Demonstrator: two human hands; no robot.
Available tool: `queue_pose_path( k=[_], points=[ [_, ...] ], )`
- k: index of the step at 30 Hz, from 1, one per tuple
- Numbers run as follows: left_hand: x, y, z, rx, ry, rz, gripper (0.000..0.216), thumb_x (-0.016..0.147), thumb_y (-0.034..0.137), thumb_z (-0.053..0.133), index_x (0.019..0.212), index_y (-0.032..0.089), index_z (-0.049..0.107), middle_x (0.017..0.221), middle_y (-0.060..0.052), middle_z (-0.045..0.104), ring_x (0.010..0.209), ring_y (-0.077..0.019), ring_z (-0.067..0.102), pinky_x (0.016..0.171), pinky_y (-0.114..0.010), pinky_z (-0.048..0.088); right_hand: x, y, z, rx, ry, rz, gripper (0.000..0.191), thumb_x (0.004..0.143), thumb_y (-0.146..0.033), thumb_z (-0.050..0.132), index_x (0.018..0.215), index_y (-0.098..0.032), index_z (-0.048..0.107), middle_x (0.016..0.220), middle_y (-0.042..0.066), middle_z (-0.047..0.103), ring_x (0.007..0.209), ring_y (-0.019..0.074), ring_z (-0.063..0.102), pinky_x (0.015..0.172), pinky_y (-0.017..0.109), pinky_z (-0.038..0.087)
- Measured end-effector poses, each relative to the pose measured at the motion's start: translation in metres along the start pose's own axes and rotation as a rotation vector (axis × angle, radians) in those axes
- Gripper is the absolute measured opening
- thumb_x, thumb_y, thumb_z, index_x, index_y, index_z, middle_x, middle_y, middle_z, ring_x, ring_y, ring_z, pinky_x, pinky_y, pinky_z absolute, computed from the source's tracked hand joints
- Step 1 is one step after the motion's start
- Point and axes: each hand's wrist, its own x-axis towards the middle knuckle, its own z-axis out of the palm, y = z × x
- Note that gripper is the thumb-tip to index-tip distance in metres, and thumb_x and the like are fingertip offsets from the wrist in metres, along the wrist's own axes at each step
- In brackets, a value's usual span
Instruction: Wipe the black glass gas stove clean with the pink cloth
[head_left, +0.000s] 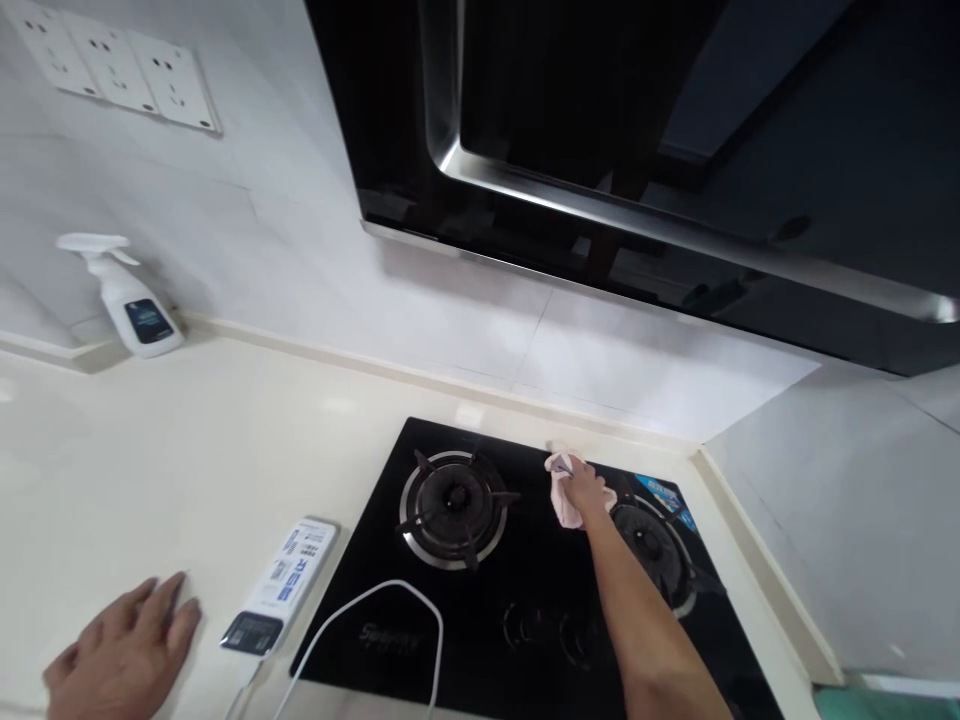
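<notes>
Cloth (564, 503) fills right hand (586, 487) near stove's (536, 570) rear edge; left hand (127, 645) unclenched, well apart.

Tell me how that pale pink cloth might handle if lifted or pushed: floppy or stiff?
The pale pink cloth would probably be floppy, since it bunches unevenly at the right hand. It's likely light if dry, being small and soft-looking. Pushed, it may slide, as the gas hob looks glossy.

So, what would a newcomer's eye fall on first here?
Probably the glossy black range hood filling the upper right. Below it, the right hand holds a pink cloth on the black stove, near its back edge. At lower left, the left hand is beside a white device on the pale counter.
</notes>
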Motion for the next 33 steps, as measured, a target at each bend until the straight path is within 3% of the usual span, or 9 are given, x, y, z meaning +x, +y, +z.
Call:
queue_pose_path(
  k=[3, 7, 11, 16, 23, 29, 33],
  points=[
    [-0.003, 0.002, -0.002, -0.012, 0.055, 0.009, 0.061, 0.104, 0.055, 0.022, 0.153, 0.026, 0.046, 0.165, -0.014, 0.044, 0.150, -0.0315, 0.040, 0.114, -0.046, 0.027, 0.003, -0.025, 0.013, 0.009, -0.028, -0.004, 0.064, 0.099, -0.030, 0.041, 0.163, -0.025, 0.044, 0.159, 0.018, 0.050, 0.134, 0.0402, 0.053, 0.104, 0.059, 0.046],
    [-0.001, -0.002, 0.004, -0.029, 0.085, 0.013, 0.063, 0.104, 0.055, 0.024, 0.152, 0.025, 0.049, 0.164, -0.014, 0.046, 0.149, -0.0330, 0.041, 0.117, -0.049, 0.029, 0.009, -0.068, 0.021, 0.030, -0.089, -0.212, 0.066, 0.097, -0.029, 0.051, 0.162, -0.034, 0.044, 0.166, 0.006, 0.045, 0.141, 0.0320, 0.048, 0.111, 0.046, 0.042],
    [0.003, -0.007, 0.013, -0.059, 0.132, 0.008, 0.072, 0.100, 0.060, 0.018, 0.151, 0.023, 0.054, 0.161, -0.016, 0.048, 0.146, -0.0366, 0.044, 0.120, -0.056, 0.032, 0.014, -0.093, 0.021, 0.032, -0.161, -0.401, 0.071, 0.093, -0.027, 0.059, 0.163, -0.036, 0.044, 0.170, 0.002, 0.041, 0.145, 0.0299, 0.044, 0.111, 0.042, 0.039],
    [0.003, -0.008, 0.013, -0.069, 0.139, 0.020, 0.073, 0.101, 0.063, 0.018, 0.150, 0.023, 0.054, 0.162, -0.016, 0.046, 0.146, -0.0388, 0.043, 0.121, -0.061, 0.031, -0.002, -0.069, 0.017, 0.011, -0.205, -0.498, 0.074, 0.090, -0.023, 0.065, 0.160, -0.037, 0.046, 0.168, 0.003, 0.043, 0.148, 0.0286, 0.041, 0.113, 0.042, 0.035],
    [-0.002, 0.001, 0.006, -0.097, 0.120, 0.020, 0.069, 0.102, 0.060, 0.023, 0.151, 0.021, 0.052, 0.163, -0.018, 0.045, 0.148, -0.0393, 0.040, 0.122, -0.062, 0.029, -0.067, -0.019, 0.025, -0.032, -0.178, -0.434, 0.061, 0.093, -0.029, 0.064, 0.153, -0.031, 0.049, 0.154, 0.008, 0.052, 0.137, 0.0298, 0.048, 0.108, 0.044, 0.036],
    [-0.003, 0.002, 0.006, -0.114, 0.128, 0.053, 0.069, 0.104, 0.060, 0.022, 0.150, 0.020, 0.053, 0.162, -0.019, 0.044, 0.148, -0.0404, 0.039, 0.121, -0.063, 0.030, -0.109, -0.011, 0.029, -0.098, -0.107, -0.380, 0.052, 0.092, -0.033, 0.066, 0.142, -0.023, 0.054, 0.140, 0.012, 0.059, 0.126, 0.0302, 0.054, 0.102, 0.042, 0.036],
    [-0.003, 0.001, 0.006, -0.120, 0.124, 0.055, 0.068, 0.104, 0.059, 0.021, 0.150, 0.020, 0.053, 0.161, -0.019, 0.044, 0.149, -0.0400, 0.039, 0.122, -0.062, 0.029, -0.118, -0.006, 0.023, -0.136, -0.124, -0.322, 0.046, 0.092, -0.036, 0.068, 0.136, -0.024, 0.056, 0.133, 0.010, 0.061, 0.122, 0.0295, 0.057, 0.095, 0.040, 0.040]
  ],
)
